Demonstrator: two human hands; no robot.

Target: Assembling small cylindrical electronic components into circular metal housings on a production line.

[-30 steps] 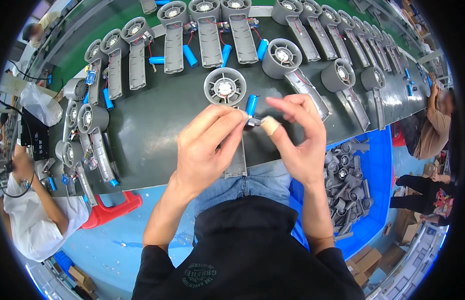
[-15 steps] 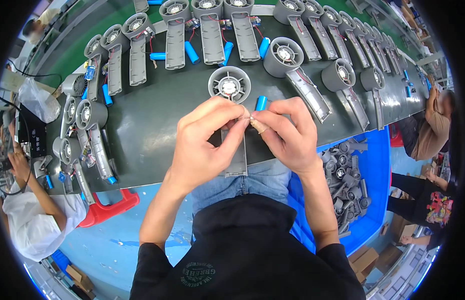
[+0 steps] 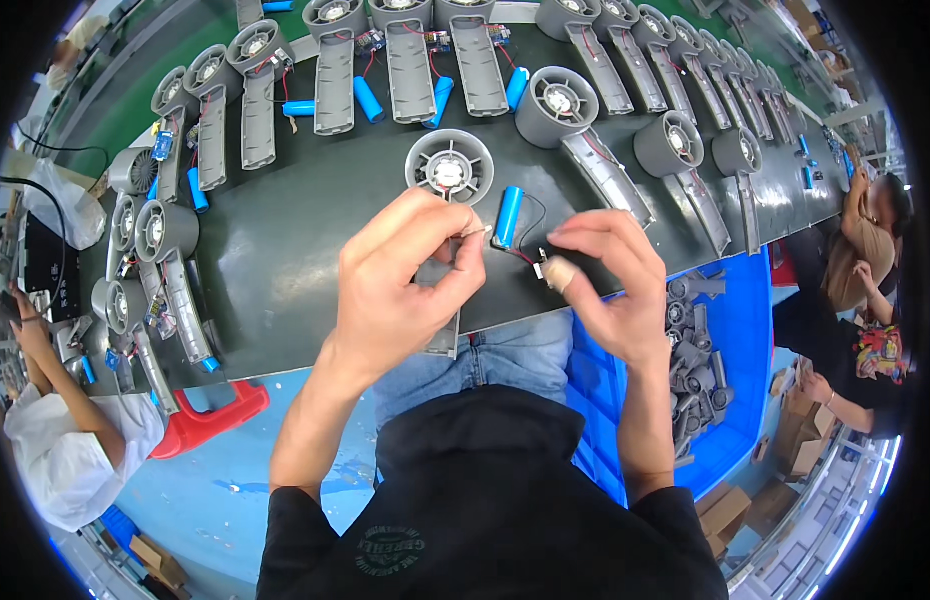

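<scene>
A grey handheld fan body [image 3: 449, 172] lies in front of me, its round head away from me and its handle half hidden under my left hand. My left hand [image 3: 410, 265] pinches a small white wire connector [image 3: 485, 231] between thumb and fingertips. To the right, a blue cylindrical battery [image 3: 507, 217] rests on the table with thin red and black wires. Those wires run to a small plug-like end [image 3: 539, 269] beside my right thumb. My right hand [image 3: 625, 285] has its thumb and fingers spread, with a tan wrap around the thumb tip.
Grey fan bodies, many with batteries and boards [image 3: 368, 42], line the table's [image 3: 275, 240] far side and both ends. A blue bin [image 3: 750, 330] of grey parts stands at right. A red stool [image 3: 215, 415] is at left. Other people sit at both sides.
My hands have drawn apart; the right has opened and moved right. The battery's wires and plug-like end now show between them. The whole view has shifted slightly.
</scene>
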